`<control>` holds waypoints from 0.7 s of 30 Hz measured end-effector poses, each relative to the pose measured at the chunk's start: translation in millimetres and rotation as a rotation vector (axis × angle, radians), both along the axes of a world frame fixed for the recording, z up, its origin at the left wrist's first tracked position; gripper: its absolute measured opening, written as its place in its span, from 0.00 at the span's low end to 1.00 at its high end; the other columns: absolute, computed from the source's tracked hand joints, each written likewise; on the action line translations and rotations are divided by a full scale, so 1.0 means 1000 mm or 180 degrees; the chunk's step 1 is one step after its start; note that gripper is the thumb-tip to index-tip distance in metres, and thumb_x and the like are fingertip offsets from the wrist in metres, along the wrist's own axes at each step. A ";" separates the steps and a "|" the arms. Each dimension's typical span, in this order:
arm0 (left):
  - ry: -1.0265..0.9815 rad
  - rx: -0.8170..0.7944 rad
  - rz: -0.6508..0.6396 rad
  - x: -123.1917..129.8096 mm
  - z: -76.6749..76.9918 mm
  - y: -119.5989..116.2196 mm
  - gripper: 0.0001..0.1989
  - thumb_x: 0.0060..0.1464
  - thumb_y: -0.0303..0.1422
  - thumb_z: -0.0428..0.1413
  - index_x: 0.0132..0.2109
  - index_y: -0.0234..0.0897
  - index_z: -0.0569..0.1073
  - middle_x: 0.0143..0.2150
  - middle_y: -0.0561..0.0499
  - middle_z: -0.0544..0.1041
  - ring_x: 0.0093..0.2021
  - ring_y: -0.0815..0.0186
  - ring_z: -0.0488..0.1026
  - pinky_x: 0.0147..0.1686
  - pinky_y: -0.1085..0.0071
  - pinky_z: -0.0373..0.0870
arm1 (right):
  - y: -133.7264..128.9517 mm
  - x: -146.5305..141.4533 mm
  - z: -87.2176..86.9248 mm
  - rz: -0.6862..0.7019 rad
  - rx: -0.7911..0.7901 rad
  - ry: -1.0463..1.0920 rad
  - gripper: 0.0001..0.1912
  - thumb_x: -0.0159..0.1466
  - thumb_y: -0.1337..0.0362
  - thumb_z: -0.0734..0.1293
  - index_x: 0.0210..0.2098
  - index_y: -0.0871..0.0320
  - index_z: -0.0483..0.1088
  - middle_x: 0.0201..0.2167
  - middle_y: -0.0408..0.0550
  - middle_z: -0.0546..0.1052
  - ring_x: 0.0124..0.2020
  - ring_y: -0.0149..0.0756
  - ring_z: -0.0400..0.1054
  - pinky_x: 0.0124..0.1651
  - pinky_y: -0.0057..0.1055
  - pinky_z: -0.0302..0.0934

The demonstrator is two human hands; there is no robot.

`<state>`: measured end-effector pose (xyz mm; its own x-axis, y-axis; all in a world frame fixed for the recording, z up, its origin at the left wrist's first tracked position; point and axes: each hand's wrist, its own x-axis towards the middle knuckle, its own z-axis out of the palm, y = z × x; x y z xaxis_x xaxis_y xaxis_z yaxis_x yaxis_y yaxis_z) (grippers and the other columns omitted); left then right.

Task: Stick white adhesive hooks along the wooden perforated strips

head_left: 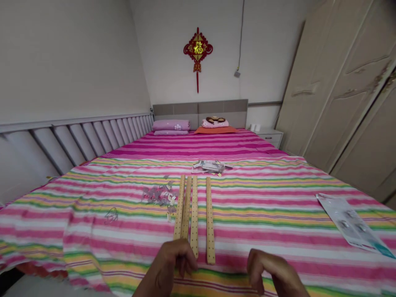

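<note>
Several long wooden strips with rows of small holes lie lengthwise on the striped sheet. Three strips point(194, 214) are close together, and one strip point(210, 222) lies a little to their right. My left hand point(175, 262) is at the near ends of the left strips, its fingers loosely bent and slightly apart, with nothing visible in them; whether it touches the wood is unclear. To the right of the single strip, my right hand point(272, 268) hovers over the sheet, empty, fingers bent downward and apart.
Small clear plastic bags and bits point(159, 194) lie left of the strips. Beyond them is a plastic packet point(212, 166). A blister pack point(352, 222) lies at the right, a thin tangled piece point(111, 215) at the left. Pillows point(171, 125) stand by the headboard.
</note>
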<state>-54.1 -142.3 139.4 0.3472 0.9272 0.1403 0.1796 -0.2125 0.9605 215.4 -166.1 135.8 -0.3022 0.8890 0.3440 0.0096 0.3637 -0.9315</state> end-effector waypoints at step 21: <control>0.0228 -0.0822 0.1683 0.020 -0.028 0.047 0.37 0.48 0.65 0.29 0.11 0.42 0.56 0.11 0.53 0.56 0.16 0.67 0.60 0.21 0.70 0.58 | 0.052 -0.019 -0.047 -0.1482 -0.2156 0.0340 0.39 0.57 0.31 0.45 0.06 0.54 0.51 0.05 0.36 0.47 0.09 0.24 0.41 0.15 0.27 0.34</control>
<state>-34.3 -95.4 111.1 -0.1709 0.9780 -0.1196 0.2637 0.1624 0.9508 196.7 -114.1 89.2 0.1521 0.9401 -0.3050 -0.0803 -0.2959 -0.9519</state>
